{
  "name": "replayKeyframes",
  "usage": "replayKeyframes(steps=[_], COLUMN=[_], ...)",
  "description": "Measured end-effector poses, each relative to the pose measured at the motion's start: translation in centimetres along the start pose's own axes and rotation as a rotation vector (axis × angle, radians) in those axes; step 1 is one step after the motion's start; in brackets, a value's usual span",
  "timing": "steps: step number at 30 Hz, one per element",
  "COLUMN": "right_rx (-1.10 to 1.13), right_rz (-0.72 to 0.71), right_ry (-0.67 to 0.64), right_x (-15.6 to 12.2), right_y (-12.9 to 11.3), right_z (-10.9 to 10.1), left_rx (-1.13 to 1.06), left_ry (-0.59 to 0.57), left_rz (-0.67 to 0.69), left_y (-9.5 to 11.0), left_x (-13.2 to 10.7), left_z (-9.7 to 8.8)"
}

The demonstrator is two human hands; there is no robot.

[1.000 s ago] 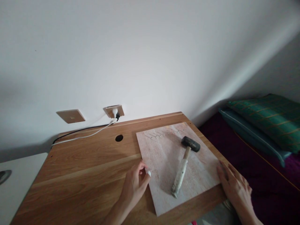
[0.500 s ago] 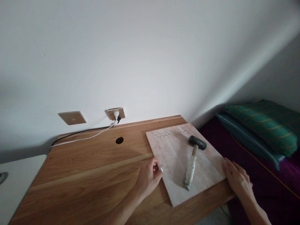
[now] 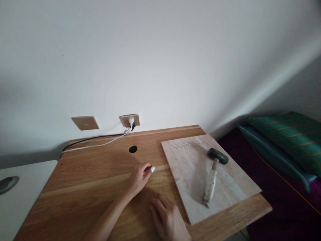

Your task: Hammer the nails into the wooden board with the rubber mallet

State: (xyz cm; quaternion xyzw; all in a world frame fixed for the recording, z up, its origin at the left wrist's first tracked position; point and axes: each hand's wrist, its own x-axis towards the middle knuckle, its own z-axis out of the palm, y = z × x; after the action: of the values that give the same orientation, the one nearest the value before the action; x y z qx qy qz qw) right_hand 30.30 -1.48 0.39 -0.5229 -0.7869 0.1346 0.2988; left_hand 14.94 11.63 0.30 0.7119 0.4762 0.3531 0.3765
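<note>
My left hand [image 3: 140,177] is over the middle of the wooden desk, left of a pale wooden board, fingers curled toward the thumb. A small white tip [image 3: 152,169] shows at the thumb; whether it is a held piece or part of the thumb I cannot tell. Nearer to me, my right hand [image 3: 169,217] rests on the desk beside the board's left edge, fingers stretched loosely and holding nothing visible. On the board [image 3: 185,174] lies a mallet [image 3: 218,156] with a black head and a worn whitish handle. Several thin nails [image 3: 184,144] line the board's far edge.
Black and white cables [image 3: 100,145] run along the back of the desk [image 3: 95,174] to a wall socket [image 3: 130,120]. A round cable hole [image 3: 133,149] lies before it. White furniture [image 3: 30,180] adjoins on the left; pillows [image 3: 288,140] rest on a purple bed at right.
My right hand has left the board's right edge and crossed to its left side. My left hand has moved left, away from the board. The mallet stays on the board.
</note>
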Motion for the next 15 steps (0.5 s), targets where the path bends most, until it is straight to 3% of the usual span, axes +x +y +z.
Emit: replayKeyframes(steps=[4, 15], right_rx=[-0.027, -0.029], right_rz=[0.006, -0.034], right_ry=[0.029, 0.07], right_x=[0.7, 0.7], right_y=[-0.4, 0.3], right_z=[2.5, 2.6], left_rx=[-0.048, -0.054], left_ry=[0.047, 0.111], left_rz=[-0.027, -0.009], left_y=[-0.4, -0.7], left_x=[-0.2, -0.1], left_z=[-0.1, -0.2])
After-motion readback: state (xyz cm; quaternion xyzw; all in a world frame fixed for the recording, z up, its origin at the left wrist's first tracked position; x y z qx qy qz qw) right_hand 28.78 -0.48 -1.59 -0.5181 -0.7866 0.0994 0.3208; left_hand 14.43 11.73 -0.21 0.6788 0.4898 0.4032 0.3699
